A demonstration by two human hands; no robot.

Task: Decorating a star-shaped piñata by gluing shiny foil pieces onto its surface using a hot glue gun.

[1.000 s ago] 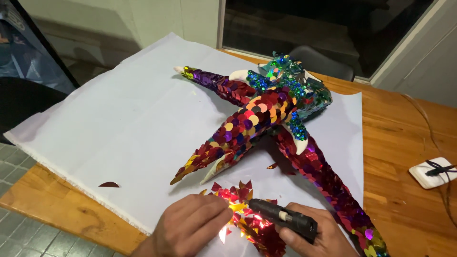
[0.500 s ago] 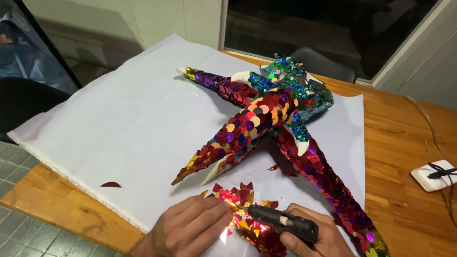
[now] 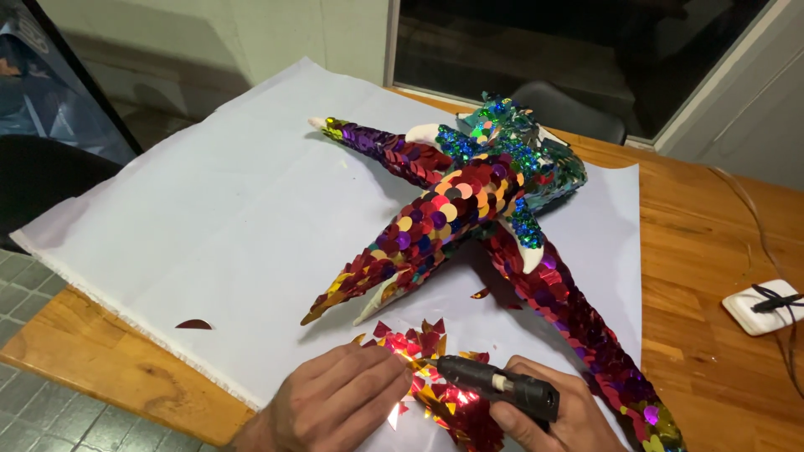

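Down front, left hand [image 3: 335, 406] flat, pinning foil scales [image 3: 435, 381] for gluing; right hand [image 3: 548, 414] grips black glue gun [image 3: 494, 387], nozzle on scales, beside sequined star [image 3: 469, 209].

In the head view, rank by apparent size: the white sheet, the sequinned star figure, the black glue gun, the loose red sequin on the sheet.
1. white sheet
2. sequinned star figure
3. black glue gun, though it lies nearer the camera
4. loose red sequin

No labels, signs or screens are visible. The only possible package is a bluish plastic bag [image 3: 38, 79] beyond the desk's far left corner, partly hidden behind a dark bar; I cannot tell what it holds.
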